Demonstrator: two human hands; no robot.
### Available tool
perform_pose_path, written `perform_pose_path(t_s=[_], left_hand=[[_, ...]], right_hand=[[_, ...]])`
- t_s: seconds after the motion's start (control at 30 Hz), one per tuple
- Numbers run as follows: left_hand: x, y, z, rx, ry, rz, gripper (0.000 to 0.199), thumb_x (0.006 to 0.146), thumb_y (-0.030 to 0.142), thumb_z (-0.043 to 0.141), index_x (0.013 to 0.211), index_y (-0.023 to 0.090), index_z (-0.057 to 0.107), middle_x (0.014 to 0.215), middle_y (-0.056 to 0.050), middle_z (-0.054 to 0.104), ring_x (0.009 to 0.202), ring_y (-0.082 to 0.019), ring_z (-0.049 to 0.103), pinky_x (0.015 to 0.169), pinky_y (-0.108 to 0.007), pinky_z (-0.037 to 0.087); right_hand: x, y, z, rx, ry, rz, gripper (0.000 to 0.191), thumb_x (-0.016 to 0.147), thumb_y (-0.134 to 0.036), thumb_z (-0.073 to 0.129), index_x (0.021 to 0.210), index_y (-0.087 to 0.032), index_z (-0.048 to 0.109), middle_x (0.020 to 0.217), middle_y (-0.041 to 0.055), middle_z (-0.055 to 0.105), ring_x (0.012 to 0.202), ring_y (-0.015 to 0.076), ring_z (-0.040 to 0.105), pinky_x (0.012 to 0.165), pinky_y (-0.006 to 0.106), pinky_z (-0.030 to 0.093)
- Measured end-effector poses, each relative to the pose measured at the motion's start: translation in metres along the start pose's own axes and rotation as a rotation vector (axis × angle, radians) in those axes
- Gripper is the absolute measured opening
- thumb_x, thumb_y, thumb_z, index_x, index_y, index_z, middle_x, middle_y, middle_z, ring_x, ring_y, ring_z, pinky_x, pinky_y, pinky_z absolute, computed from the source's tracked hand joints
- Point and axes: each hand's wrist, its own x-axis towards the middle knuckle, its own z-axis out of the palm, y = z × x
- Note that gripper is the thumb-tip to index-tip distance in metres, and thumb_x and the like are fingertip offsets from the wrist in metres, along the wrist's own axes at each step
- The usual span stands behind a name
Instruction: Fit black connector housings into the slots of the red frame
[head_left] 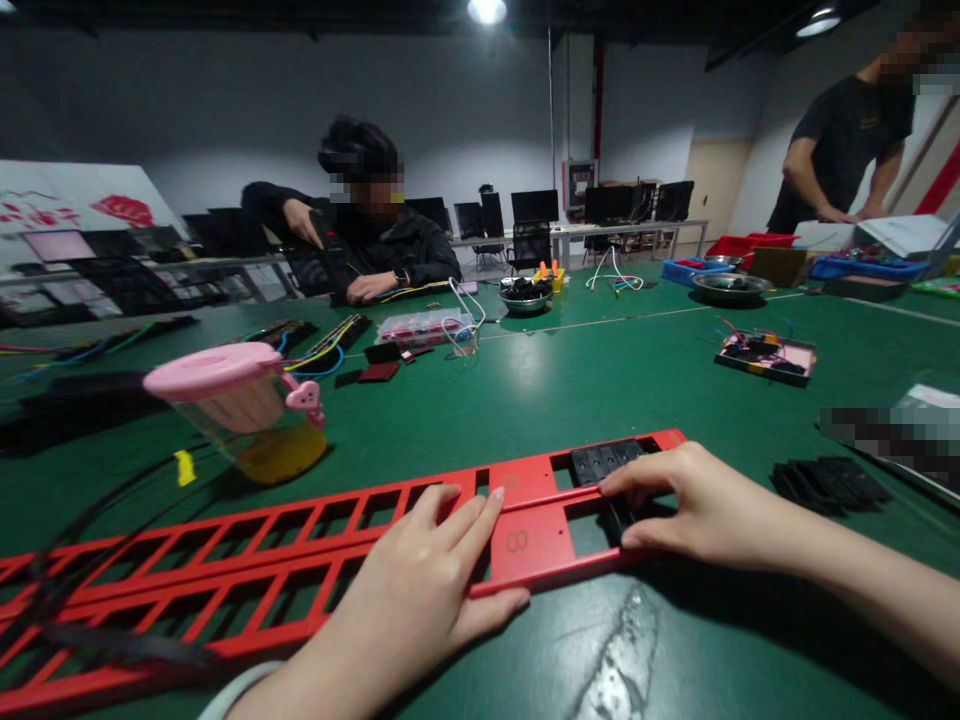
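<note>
A long red frame [525,545] with two rows of rectangular openings lies across the green table, with a letter B marked on its plain part. My left hand [431,560] rests over the near row, its fingers on the frame and the thumb along the near edge. Between thumb and fingers, my right hand [667,500] grips a black piece [619,520] at the near opening of the right end. Several black blocks [596,462] sit side by side in the far opening there. A stack of black pieces [829,483] lies right of my right hand.
A pink-lidded cup [281,450] with amber liquid stands behind the frame, near dark cables [112,510]. Farther back are a metal bowl [525,298], a clear box [420,328] and a small tray [799,362]. One person sits across the table; another stands at the back right.
</note>
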Motion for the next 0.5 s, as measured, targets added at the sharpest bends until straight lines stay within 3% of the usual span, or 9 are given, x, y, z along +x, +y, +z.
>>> perform_pose_path(t_s=[0.5], left_hand=[[0.0012,-0.0001,0.0002,-0.029,0.032,-0.005,0.06,0.074,0.051,0.058,0.117,0.01,0.053,0.105,-0.013,0.06,0.095,-0.03,0.048,0.075,-0.04,0.048]], right_hand=[[0.0009,0.0026,-0.0014,-0.086,0.015,-0.073,0.033,0.066,-0.024,0.067,0.099,-0.02,0.066,0.094,0.0054,0.068,0.083,0.0206,0.062,0.074,0.031,0.049]])
